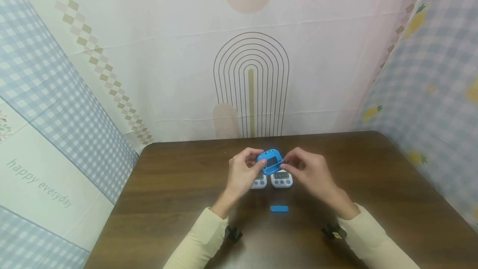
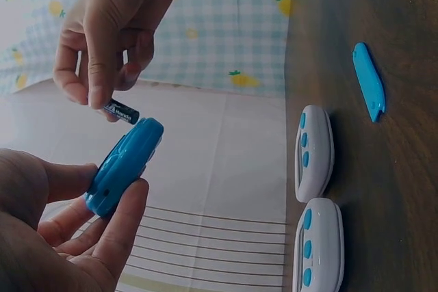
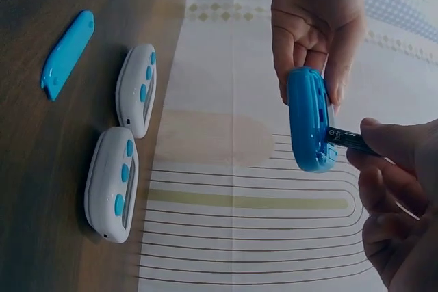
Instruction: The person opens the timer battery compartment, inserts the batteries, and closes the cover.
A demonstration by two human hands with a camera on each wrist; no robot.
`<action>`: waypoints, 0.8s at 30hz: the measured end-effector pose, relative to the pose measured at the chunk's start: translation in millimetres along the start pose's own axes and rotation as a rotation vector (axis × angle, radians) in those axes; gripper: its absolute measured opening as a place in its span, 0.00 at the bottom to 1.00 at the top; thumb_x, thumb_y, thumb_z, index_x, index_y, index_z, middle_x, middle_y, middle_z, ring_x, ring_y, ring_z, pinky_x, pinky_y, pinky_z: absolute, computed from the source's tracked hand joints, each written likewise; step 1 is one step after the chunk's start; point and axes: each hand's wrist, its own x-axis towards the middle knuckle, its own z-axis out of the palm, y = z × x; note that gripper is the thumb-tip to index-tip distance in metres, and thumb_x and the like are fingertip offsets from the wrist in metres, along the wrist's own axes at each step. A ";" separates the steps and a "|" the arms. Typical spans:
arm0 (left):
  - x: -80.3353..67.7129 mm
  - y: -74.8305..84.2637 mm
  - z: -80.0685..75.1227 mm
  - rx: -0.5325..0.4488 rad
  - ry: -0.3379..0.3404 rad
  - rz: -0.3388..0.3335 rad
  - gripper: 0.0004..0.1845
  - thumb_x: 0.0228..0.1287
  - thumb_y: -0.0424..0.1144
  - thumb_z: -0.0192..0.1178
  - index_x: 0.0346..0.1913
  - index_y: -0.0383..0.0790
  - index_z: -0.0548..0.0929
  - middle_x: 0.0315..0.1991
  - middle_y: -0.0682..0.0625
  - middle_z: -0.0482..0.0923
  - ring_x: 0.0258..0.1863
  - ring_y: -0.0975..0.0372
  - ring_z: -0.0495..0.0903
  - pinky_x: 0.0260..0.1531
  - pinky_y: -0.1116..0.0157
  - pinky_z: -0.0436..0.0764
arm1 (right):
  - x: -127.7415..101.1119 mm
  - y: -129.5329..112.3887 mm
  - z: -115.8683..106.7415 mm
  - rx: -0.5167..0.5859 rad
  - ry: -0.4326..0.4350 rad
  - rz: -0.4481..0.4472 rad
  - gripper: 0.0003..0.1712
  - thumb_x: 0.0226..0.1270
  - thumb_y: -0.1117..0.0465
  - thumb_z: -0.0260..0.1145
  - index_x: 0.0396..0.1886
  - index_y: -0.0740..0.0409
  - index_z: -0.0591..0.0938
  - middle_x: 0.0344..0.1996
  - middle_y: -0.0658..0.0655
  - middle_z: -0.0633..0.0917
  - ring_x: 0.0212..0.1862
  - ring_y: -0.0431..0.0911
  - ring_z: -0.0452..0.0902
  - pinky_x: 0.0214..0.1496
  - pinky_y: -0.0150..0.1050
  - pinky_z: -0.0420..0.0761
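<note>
Left hand [image 1: 240, 172] is gripping the blue timer [image 1: 269, 161] above the table [image 1: 373, 186] while right hand [image 1: 308, 170] is pinching a small battery [image 2: 122, 111] at its open back; probably best keeping the timer steady, battery aligned with the slot.
</note>
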 end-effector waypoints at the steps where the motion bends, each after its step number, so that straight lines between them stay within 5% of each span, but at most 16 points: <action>1: 0.1 0.6 0.0 -0.001 -0.002 0.000 0.13 0.71 0.37 0.71 0.56 0.41 0.88 0.48 0.49 0.90 0.45 0.60 0.89 0.48 0.63 0.90 | 0.0 -0.1 0.2 -0.001 0.003 -0.017 0.17 0.53 0.70 0.84 0.40 0.55 0.88 0.33 0.46 0.90 0.29 0.36 0.77 0.30 0.31 0.83; 13: -1.8 3.2 1.5 -0.014 -0.008 -0.007 0.13 0.71 0.37 0.70 0.56 0.41 0.88 0.46 0.48 0.90 0.42 0.59 0.89 0.42 0.66 0.90 | -1.1 2.6 4.7 -0.069 0.018 -0.293 0.18 0.48 0.73 0.85 0.37 0.58 0.89 0.32 0.50 0.90 0.32 0.41 0.84 0.37 0.27 0.85; 16: -2.8 4.6 2.0 -0.016 -0.008 -0.013 0.13 0.71 0.37 0.71 0.55 0.42 0.88 0.46 0.48 0.90 0.42 0.60 0.89 0.41 0.66 0.91 | -0.5 1.8 5.0 -0.088 0.012 -0.358 0.07 0.64 0.62 0.80 0.37 0.58 0.89 0.33 0.52 0.91 0.33 0.43 0.87 0.38 0.29 0.87; 20: -2.7 6.5 2.8 -0.017 -0.002 -0.011 0.12 0.71 0.36 0.71 0.55 0.42 0.88 0.46 0.48 0.91 0.41 0.60 0.89 0.41 0.66 0.91 | 0.5 1.5 6.0 -0.158 0.016 -0.441 0.18 0.79 0.49 0.65 0.36 0.58 0.88 0.33 0.53 0.92 0.34 0.45 0.88 0.36 0.35 0.89; 24: -2.4 6.8 3.6 -0.011 0.001 0.000 0.12 0.70 0.35 0.71 0.54 0.42 0.89 0.45 0.48 0.91 0.40 0.60 0.89 0.39 0.67 0.90 | -0.1 1.0 6.9 -0.173 -0.009 -0.476 0.06 0.71 0.60 0.75 0.37 0.59 0.89 0.35 0.54 0.92 0.36 0.46 0.90 0.37 0.38 0.91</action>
